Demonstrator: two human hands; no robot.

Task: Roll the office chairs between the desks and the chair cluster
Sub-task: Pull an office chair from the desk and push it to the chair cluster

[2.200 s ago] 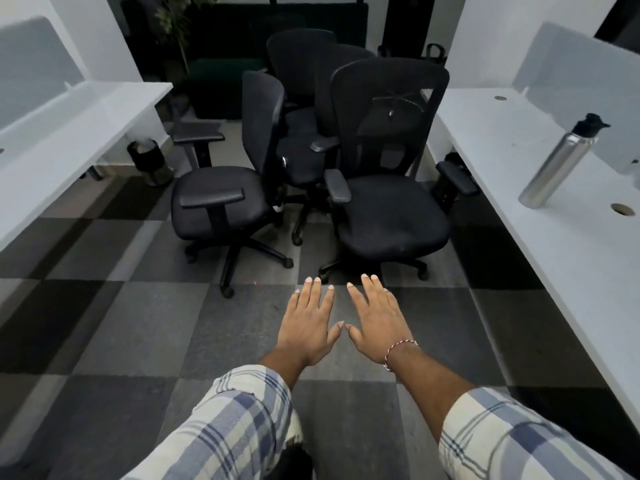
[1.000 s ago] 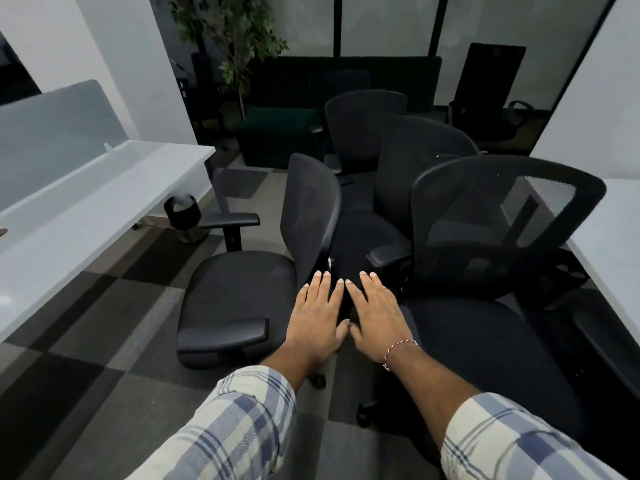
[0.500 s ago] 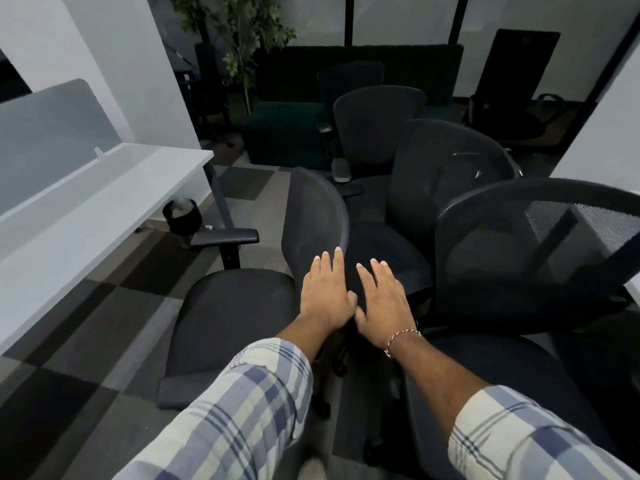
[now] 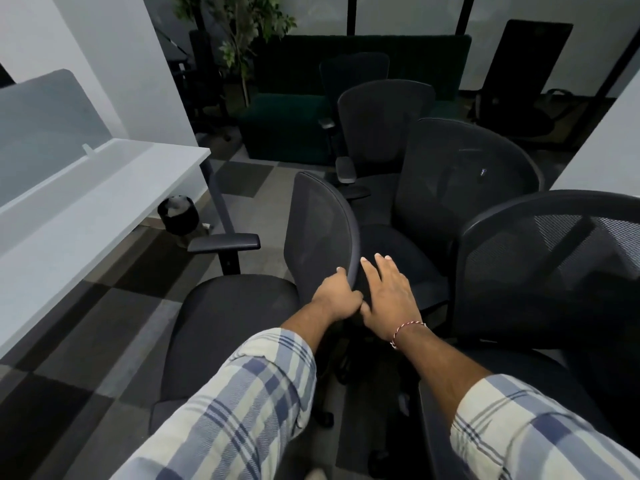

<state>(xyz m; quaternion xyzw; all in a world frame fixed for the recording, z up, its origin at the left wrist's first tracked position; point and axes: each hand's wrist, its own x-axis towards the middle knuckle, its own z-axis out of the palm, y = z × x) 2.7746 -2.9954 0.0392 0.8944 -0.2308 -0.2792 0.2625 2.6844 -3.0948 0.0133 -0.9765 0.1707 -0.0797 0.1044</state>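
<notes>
Gripping the back of the black mesh office chair with the left hand to roll it; reaching flat-fingered at three o'clock with the right hand, maybe touching.

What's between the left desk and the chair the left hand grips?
Head view: bare carpet, crossed only by the chair's own armrest, which reaches toward the desk. A black bin stands farther back, by the desk's far end.

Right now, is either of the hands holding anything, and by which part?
The left hand grips the left chair by its backrest's side rim; the right hand holds nothing.
</notes>
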